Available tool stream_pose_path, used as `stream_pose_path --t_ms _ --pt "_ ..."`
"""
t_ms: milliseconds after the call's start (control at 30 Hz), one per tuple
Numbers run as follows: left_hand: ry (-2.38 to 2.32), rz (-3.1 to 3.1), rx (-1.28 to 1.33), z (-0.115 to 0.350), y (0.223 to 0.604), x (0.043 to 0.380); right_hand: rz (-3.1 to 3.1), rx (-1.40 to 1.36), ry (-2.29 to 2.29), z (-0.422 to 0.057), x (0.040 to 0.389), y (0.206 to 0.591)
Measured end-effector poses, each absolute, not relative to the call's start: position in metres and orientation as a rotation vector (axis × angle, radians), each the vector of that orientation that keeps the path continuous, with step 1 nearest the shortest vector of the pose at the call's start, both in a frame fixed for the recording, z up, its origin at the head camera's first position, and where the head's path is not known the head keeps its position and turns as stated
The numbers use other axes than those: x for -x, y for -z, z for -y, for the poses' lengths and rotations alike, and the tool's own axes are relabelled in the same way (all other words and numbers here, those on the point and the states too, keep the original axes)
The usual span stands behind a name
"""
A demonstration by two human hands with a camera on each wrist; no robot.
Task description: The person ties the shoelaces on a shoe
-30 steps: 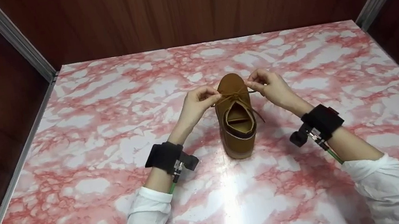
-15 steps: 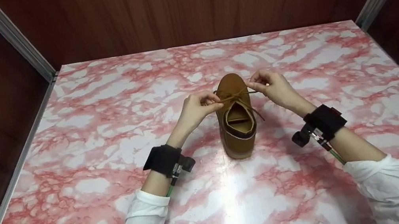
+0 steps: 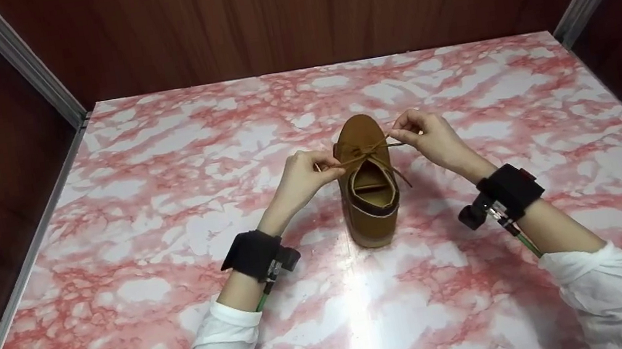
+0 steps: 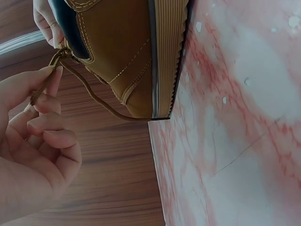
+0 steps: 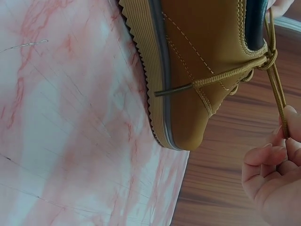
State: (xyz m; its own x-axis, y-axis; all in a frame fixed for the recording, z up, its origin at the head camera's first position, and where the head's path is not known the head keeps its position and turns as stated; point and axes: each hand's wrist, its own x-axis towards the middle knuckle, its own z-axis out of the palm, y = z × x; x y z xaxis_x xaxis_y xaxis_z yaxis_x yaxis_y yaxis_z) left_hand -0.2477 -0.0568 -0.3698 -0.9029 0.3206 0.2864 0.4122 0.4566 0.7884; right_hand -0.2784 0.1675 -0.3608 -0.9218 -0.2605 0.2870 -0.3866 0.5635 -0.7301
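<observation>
A tan lace-up shoe [image 3: 374, 228] stands upright on its ridged sole [image 5: 141, 61], toe pointing away from me. Its brown shoelace is knotted [image 5: 270, 60] at the throat, with a loop drawn out to each side. My left hand [image 3: 305, 175] pinches the left loop between thumb and forefinger. On the other side, my right hand [image 3: 429, 137] pinches the right loop [image 5: 278, 94], which looks taut. A loose lace end [image 4: 96, 98] hangs down the shoe's left side, and a second lace end [image 5: 188, 87] lies along the right side.
The shoe rests on a red-and-white marbled tabletop [image 3: 136, 289]. Dark wood panels [image 3: 285, 10] with metal corner strips [image 3: 28, 63] rise at the back and sides. Each wrist wears a black strap [image 3: 252, 255] with a small camera.
My left hand has come a little nearer to me and left, now pulling its loop out from the knot. The right hand has shifted slightly to the right. The shoe has stayed put.
</observation>
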Motion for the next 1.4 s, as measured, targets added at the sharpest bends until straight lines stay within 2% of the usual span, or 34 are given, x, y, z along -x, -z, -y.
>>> stream_pose_path --t_ms 133,233,467,600,767,1267,1333,1400 --pt "1.452 2.547 0.638 0.057 0.363 0.239 2.648 -0.542 -1.281 -0.166 0.277 0.359" --pt "1.487 2.459 0.658 0.056 0.372 0.244 2.643 -0.522 -1.274 -0.164 0.277 0.359" --pt "1.664 2.184 0.701 0.054 0.467 0.319 2.584 -0.539 -1.381 -0.173 0.294 0.377" --pt "1.793 2.091 0.736 0.055 0.48 0.33 2.562 -0.568 -1.416 -0.177 0.303 0.385" --pt "1.901 2.051 0.774 0.056 0.483 0.331 2.566 -0.56 -1.317 -0.167 0.283 0.365" --pt "1.751 2.214 0.602 0.064 0.481 0.326 2.635 -0.57 -1.207 -0.171 0.279 0.359" --pt "1.757 2.25 0.608 0.067 0.475 0.321 2.642 -0.572 -1.195 -0.172 0.278 0.358" --pt "1.779 2.31 0.593 0.068 0.45 0.301 2.648 -0.573 -1.175 -0.173 0.278 0.358"
